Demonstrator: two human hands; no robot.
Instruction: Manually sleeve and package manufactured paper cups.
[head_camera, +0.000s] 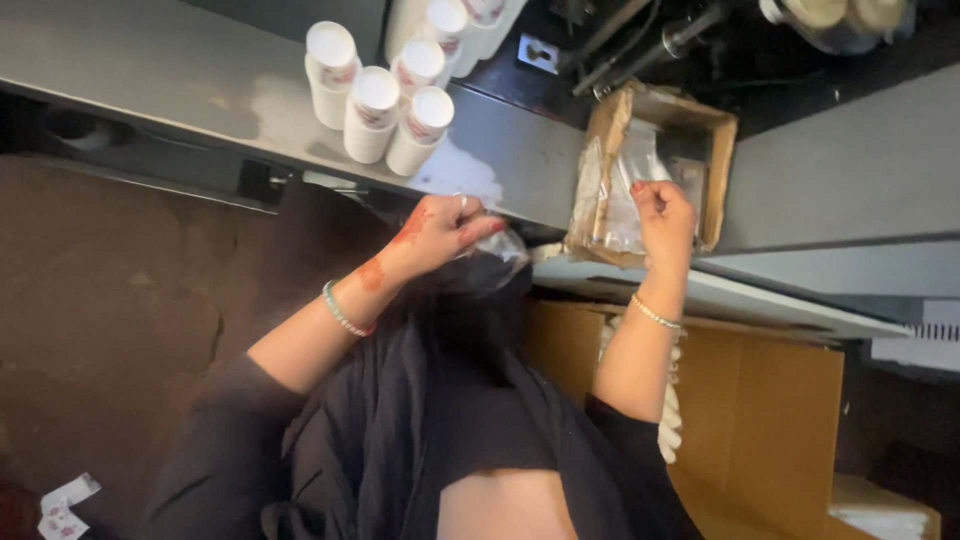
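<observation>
Centrally placed, left hand (440, 232) with reddish-brown patterned staining on its back, fingers curled and pinching a small clear crinkled plastic pouch (498, 256) just below the edge of the grey worktop (150, 75). To the right of centre, right hand (662, 215) raised, fingers closed in a loose fist around the top of a thin transparent plastic bag (612, 195), lifted partly out of an open brown cardboard box (718, 150). Beaded bracelets on both wrists, black sleeves below.

Judged from the grips: best done by pinching only one film layer near its edge, keeping the thumb against the forefinger so the slippery plastic does not slide, and drawing upward slowly so neighbouring bags stay put in the box.

Cardboard box at upper right of centre, holding more clear plastic bags, exact count impossible to tell. At upper centre, a cluster of white cylindrical lidded bottles (378, 100) with small red-printed labels, standing upright and touching one another on the grey worktop; contents hidden. At lower right, a large brown cardboard carton (780, 400) under the bench, with something white and knobbly along its left side, too unclear to identify. Dark floor at left.
</observation>
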